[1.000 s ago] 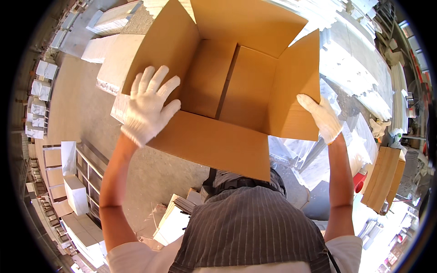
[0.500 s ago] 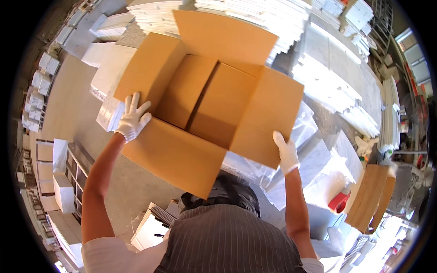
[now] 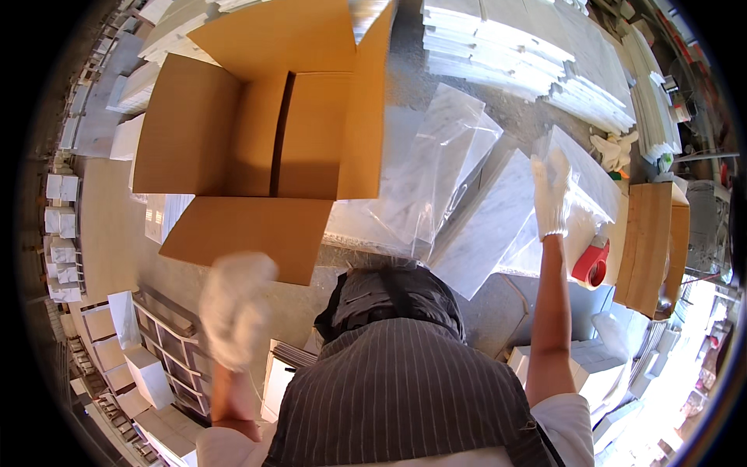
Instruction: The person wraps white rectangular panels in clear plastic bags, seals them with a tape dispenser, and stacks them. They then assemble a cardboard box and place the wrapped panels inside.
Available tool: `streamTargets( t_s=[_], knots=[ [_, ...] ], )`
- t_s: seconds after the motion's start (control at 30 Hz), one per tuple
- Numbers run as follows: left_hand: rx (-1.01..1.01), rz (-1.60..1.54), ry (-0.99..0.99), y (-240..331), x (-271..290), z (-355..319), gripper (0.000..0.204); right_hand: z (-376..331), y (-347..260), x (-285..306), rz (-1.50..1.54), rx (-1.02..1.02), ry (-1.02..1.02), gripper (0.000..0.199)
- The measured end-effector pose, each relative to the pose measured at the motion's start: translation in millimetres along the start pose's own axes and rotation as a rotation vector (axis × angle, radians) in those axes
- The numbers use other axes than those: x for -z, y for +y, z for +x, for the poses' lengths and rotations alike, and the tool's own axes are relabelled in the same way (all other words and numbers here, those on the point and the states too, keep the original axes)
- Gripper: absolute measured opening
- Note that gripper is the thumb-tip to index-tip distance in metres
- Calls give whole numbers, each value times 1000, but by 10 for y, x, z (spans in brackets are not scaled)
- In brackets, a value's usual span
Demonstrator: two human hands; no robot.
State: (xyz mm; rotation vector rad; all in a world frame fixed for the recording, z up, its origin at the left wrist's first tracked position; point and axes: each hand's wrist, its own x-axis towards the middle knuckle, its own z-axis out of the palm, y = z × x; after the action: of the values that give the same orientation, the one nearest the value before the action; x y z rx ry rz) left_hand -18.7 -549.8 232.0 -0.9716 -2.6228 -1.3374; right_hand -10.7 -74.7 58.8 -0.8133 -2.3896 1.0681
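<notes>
An opened cardboard box (image 3: 315, 117) sits at the upper left with its flaps spread, and a dark gap runs between its bottom panels. Just below its near flap is my left hand (image 3: 237, 311), in a white glove and smeared by motion, so its fingers cannot be made out. My right hand (image 3: 551, 194), gloved in white too, reaches over the grey-veined marble slabs (image 3: 494, 226) with fingers stretched out and nothing visible in it. Beside these lies a slab in clear plastic wrap (image 3: 432, 163). A red tape dispenser (image 3: 591, 263) is nearest below my right hand.
To the right stands another cardboard box (image 3: 644, 241), with crumpled gloves (image 3: 615, 149) above it. Stacks of pale slabs (image 3: 498, 50) line the far side. A metal rack (image 3: 171, 342) holding white blocks is at the lower left.
Both hands have let go of the box, which now sits farther left and turned. My left hand has come back toward me; my right has moved right, over the slabs.
</notes>
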Motion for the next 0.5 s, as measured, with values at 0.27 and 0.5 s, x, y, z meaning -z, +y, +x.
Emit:
streamTargets(
  t_s=[0.27,0.5],
  knots=[
    [964,-490,-555,-342,-2174,-713,64,430,342,-173,-251,237,-399,74],
    [1066,-1239,-290,-343,-3147,-585,70,762,432,-360,-372,86,-605,78]
  ],
)
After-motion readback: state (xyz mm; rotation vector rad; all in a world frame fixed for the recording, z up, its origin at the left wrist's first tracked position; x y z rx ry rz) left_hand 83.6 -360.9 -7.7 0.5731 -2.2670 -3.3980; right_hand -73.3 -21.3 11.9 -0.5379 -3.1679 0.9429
